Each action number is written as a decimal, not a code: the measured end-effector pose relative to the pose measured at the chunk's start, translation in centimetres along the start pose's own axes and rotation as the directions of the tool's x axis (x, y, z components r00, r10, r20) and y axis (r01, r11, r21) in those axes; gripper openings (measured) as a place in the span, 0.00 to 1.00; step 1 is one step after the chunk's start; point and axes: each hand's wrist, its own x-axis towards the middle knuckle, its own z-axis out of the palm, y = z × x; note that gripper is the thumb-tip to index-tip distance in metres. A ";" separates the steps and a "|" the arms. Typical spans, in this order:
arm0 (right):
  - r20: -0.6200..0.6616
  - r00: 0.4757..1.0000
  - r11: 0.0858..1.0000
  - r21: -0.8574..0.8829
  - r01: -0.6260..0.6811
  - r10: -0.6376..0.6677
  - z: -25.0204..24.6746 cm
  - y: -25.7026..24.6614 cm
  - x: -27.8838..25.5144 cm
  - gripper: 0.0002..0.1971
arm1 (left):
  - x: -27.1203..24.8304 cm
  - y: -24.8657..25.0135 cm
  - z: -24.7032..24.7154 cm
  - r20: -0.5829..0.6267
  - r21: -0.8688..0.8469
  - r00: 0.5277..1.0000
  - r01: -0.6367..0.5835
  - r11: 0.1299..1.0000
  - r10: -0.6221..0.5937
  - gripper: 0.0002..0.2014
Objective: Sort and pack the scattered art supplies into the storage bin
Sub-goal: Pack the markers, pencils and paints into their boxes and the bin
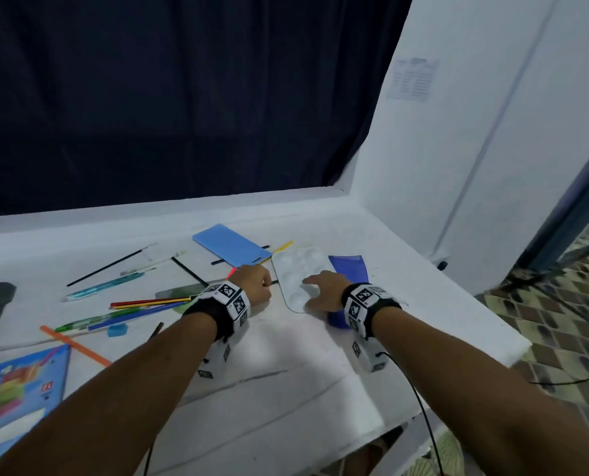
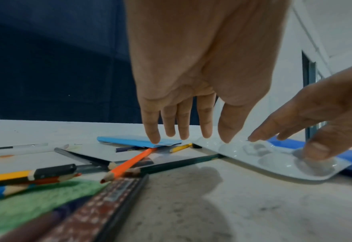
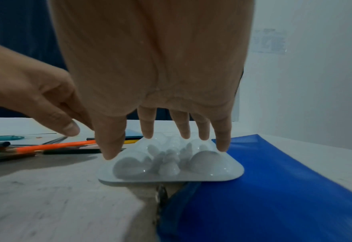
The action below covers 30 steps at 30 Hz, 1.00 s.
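A: The white palette is touched by the spread fingers of the right hand, nothing gripped; the left hand hangs relaxed over the orange pencil.

B: A slip off the blue folder beneath is judged possible. One palette, one folder, one blue card are counted; the storage bin cannot be confirmed.

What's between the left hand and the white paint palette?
Bare tabletop, per the head view: left hand sits just left of the white paint palette, with only a dark pencil end poking into the gap.
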 end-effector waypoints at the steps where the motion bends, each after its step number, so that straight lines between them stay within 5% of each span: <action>1: 0.007 1.000 1.000 -0.008 0.005 -0.005 -0.2 -0.5 0.3 0.34 | 0.8 -0.3 -0.2 -0.001 0.016 1.000 0.011 1.000 -0.011 0.16; 17: 0.014 0.997 0.992 -0.104 0.077 -0.076 0.1 -1.5 4.4 0.25 | 7.0 -3.3 -0.2 -0.163 0.321 0.983 0.131 0.938 -0.082 0.03; 21: 0.001 0.994 0.989 -0.100 0.111 -0.111 0.6 -1.1 4.8 0.23 | 6.7 -3.2 -2.1 -0.315 0.104 0.940 0.167 0.980 -0.127 0.07; 26: -0.018 0.993 0.990 -0.076 0.117 -0.119 1.0 -0.9 5.0 0.26 | 4.0 -3.2 -6.8 -0.555 -0.280 0.795 0.099 0.955 -0.245 0.09; 28: -0.016 0.993 0.990 -0.076 0.117 -0.119 1.2 -1.0 4.8 0.26 | 2.6 -3.8 -8.1 -0.584 -0.450 0.767 -0.035 0.892 -0.264 0.08; 30: 0.000 0.991 0.988 -0.079 0.133 -0.133 1.2 -1.0 4.5 0.25 | 0.7 -4.3 -8.6 -0.544 -0.656 0.768 -0.137 0.742 -0.339 0.07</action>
